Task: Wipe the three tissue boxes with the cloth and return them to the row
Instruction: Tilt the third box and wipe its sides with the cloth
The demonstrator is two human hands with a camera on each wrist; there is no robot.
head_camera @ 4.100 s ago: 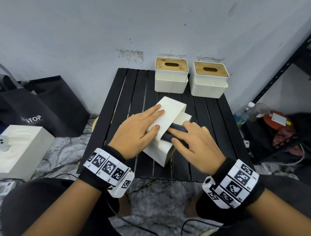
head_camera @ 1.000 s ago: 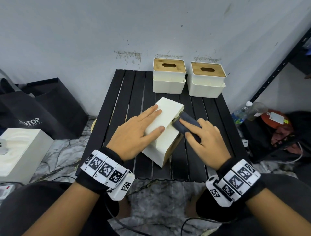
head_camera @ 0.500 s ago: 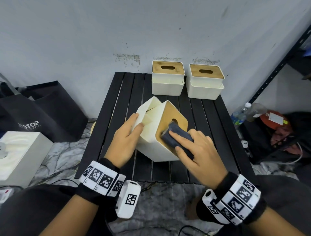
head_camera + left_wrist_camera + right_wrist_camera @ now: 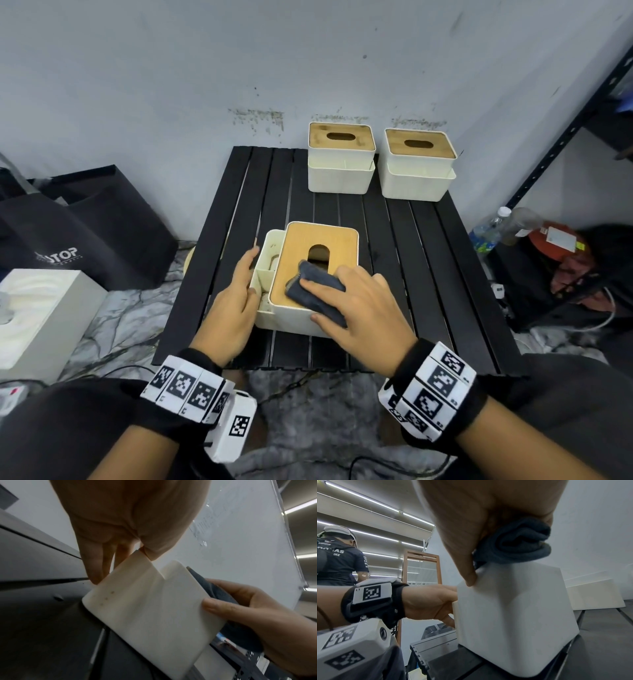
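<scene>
Three tissue boxes total: two (image 4: 340,161) (image 4: 418,166) sit side by side at the upper right of the head view, at the back of the slatted surface (image 4: 236,219), against the wall. The slot left of them is free, likely where the third goes back.

Third box (image 4: 310,274) is at frame centre, pulled forward, upright, wooden lid up. Probably pulled out of the row so every face is reachable.

Left hand (image 4: 233,305): against the box's left side; in the left wrist view its thumb and fingers (image 4: 96,566) pinch the rim of the side compartment. Reads as a brace so the box doesn't slide under wiping pressure.

Right hand (image 4: 359,308): fingers lie fairly flat over the cloth (image 4: 317,291), pressing it onto the near part of the lid, just below the slot. Right wrist view shows the cloth (image 4: 518,543) bunched under the palm and the thumb tip hooked over the box's front edge, so it grips cloth and steadies against the box together.

Judgement: lid wipe on the first box is under way; nothing shows whether the back two have been wiped.

Risk: cloth edge sits at the slot and could snag there. Box looks light and rigid, so the left-hand brace matters.

Off-surface clutter: black bag (image 4: 85,226) at left, bottles (image 4: 493,229) at right.
</scene>
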